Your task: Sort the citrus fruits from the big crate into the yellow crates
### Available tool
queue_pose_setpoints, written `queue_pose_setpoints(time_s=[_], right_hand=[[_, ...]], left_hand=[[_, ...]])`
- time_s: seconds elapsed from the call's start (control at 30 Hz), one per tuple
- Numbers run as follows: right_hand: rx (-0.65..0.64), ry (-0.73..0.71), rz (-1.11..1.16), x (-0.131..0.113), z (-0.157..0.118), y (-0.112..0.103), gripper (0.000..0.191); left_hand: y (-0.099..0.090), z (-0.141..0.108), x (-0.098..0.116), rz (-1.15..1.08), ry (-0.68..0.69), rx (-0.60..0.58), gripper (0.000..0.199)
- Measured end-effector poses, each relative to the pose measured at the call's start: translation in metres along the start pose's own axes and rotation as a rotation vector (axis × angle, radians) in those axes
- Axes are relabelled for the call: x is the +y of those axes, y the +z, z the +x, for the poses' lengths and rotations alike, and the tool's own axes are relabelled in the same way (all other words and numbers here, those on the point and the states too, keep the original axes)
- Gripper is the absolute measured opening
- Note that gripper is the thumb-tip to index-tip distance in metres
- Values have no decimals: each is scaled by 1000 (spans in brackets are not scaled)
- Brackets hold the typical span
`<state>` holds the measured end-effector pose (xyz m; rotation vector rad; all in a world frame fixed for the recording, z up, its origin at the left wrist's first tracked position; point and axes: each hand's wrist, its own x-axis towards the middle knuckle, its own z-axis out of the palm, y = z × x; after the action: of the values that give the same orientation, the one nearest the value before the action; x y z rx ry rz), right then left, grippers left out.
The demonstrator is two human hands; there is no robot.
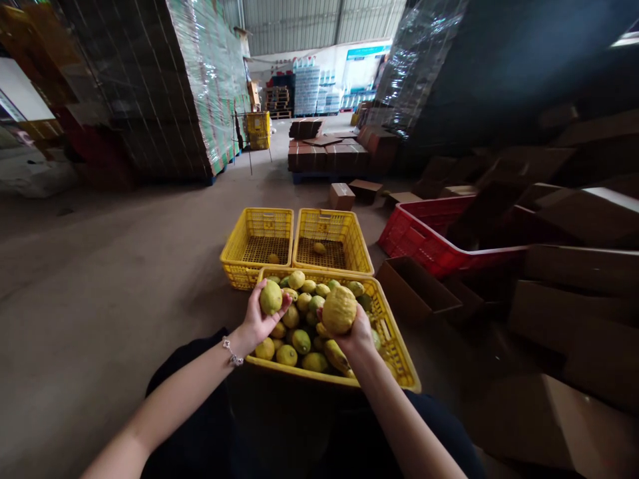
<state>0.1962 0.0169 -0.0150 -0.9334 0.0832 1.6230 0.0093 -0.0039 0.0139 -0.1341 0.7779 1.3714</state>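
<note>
Fingers [285,305] over the full crate [393,338] clasp a lemon [270,297] in left hand [257,322], knobbly fruit [339,310] in right hand [358,335].

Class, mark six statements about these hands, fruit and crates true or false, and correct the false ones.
1. The left hand holds a green-tinged lemon. True.
2. Both hands hold smooth fruit. False: the right hand holds a bumpy citrus fruit.
3. The near yellow crate holds many fruits. True.
4. Every crate is yellow. False: the red crate stands at right.
5. The far-right yellow crate has one fruit inside. True.
6. The person wears no jewellery. False: a bracelet circles the left wrist.
</note>
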Motion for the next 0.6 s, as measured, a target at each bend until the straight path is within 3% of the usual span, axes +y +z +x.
queue_pose_setpoints(time_s=[0.13,0.3,0.6], right_hand=[[27,19,-35,1,0,0,18],[-2,-40,-76,10,8,-5,28],[-174,-94,-94,11,35,-25,17]], left_hand=[[-4,-1,4,-11,-87,3,32],[-1,0,6,-88,-47,-3,26],[0,3,2,-63,-54,30,28]])
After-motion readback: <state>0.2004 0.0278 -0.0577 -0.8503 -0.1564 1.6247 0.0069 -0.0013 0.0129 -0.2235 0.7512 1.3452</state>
